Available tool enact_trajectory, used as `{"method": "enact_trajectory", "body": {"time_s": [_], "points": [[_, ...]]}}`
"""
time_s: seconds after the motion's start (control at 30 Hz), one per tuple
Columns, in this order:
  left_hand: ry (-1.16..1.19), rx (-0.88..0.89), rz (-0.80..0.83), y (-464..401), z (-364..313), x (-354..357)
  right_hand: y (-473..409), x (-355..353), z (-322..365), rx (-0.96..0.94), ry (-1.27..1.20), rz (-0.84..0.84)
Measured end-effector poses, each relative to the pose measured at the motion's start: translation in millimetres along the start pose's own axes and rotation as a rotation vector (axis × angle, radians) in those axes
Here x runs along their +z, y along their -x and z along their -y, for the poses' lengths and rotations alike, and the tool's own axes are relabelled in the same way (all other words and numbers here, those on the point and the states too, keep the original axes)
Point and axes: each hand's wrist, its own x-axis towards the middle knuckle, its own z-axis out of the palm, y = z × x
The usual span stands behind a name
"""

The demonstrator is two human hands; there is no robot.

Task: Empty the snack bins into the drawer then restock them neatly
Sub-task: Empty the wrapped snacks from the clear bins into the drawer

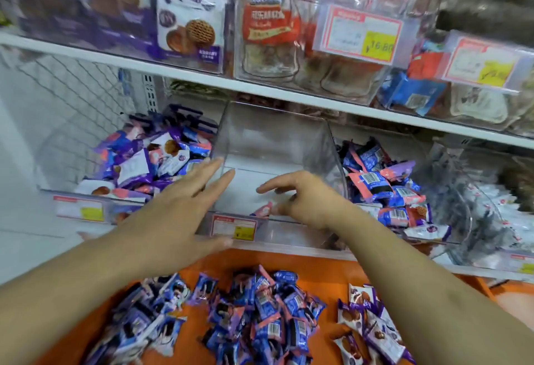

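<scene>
Two hands are reaching into the middle clear bin [274,145] on the lower shelf [289,249], which is looking almost emptied. Only one pink-wrapped snack packet [264,209] is lying on its floor near the front wall, just above the price label [234,227]. The left hand [185,205] is hovering over the bin's left front corner with its fingers [215,163] straight and spread, gripping nothing. The right hand [300,197] is sitting inside the bin with fingers loosely curled, their tips just beside the leftover packet (motion blur is making it impossible to tell whether they are touching it).

Below, the orange drawer [318,272] is holding a heap of blue and purple packets [254,315], with a smaller cluster of biscuit packets [372,324] lying apart to the right. The left bin [138,162] and the right bin [384,191] are both sitting full of similar packets.

These packets are looking light, small and crinkly, with slick film wrappers that will probably slide against each other; their biscuit contents are likely crushable. A gentle pinch across the crimped end, or a loose scoop of several at once, seems the safest hold. The bin itself is appearing rigid and smooth, best taken by its two side walls.
</scene>
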Motion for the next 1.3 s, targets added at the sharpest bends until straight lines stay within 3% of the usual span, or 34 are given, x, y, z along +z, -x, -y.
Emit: {"method": "enact_trajectory", "body": {"time_s": [0.13, 0.27, 0.43, 0.57, 0.7, 0.93, 1.1, 1.3], "points": [[0.077, -0.015, -0.026, 0, -2, -2, -30, 15, -10, 0.002, 0.112, 0.173], [0.095, -0.017, -0.011, 0, 0, -5, -25, 3, -3, 0.08, 0.021, -0.045], [0.164, -0.024, -0.013, 3, -13, -15, 54, -25, 24, -0.019, -0.254, -0.318], [0.173, 0.002, -0.055, 12, -30, -18, 126, -1, 24, -0.002, -0.37, -0.185], [0.18, 0.086, -0.036, 29, -46, -14, 148, 57, -7, 0.161, -0.283, -0.062], [0.131, 0.128, 0.248, 42, -53, 15, 146, 111, -64, 0.454, -0.17, 0.049], [0.082, -0.015, 0.447, 36, -14, 100, 149, 132, -80, 0.477, -0.101, 0.098], [0.378, -0.356, 0.452, 29, 46, 204, 132, 168, -107, 0.533, -0.216, 0.083]]}}
